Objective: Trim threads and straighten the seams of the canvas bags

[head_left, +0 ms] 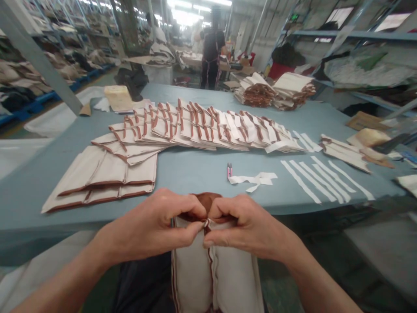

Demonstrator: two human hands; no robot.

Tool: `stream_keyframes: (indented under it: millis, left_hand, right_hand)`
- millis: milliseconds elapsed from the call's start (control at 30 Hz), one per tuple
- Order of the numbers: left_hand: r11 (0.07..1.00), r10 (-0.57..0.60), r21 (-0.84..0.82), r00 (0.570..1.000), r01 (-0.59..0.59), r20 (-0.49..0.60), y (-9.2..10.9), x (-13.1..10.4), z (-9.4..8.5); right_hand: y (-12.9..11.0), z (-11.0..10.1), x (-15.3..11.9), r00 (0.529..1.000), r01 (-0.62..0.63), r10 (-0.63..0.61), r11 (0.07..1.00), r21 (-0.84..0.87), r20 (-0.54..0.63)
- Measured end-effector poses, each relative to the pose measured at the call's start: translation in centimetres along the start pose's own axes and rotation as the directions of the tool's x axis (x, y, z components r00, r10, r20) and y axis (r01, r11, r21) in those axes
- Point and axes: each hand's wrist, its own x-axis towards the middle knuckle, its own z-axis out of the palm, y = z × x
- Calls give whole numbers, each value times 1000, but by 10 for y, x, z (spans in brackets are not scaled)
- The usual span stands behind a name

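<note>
A cream fabric piece with brown edging hangs over my lap, just off the table's front edge. My left hand pinches its upper middle, thumb and forefinger pressed together on the seam. Right beside it, my right hand pinches the same seam from the other side. Both sets of fingertips nearly touch, and a small pale bit of material shows between them. Brown fabric rises behind the fingers. On the table ahead lie small pink-handled thread snips and some crumpled white strips.
A long overlapping row of cream, brown-edged pieces crosses the blue table. Two flat ones lie at left. Several white strips lie at right. Stacked pieces stand at the back. A person stands beyond.
</note>
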Motion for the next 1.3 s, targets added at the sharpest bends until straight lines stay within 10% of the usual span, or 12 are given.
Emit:
stream_keyframes:
  millis: [233, 567, 1300]
  left_hand:
    - [937, 225, 305, 960, -168, -163, 1, -5, 15]
    - [940, -238, -266, 969, 215, -59, 16, -3, 22]
    - [791, -189, -546, 959, 277, 213, 2, -16, 24]
  right_hand:
    - [0, 2, -4, 1000, -20, 20, 1000, -6, -1]
    - [0, 16, -8, 996, 25, -25, 1000, -6, -84]
    - [-2, 25, -11, 972, -229, 217, 959, 170, 86]
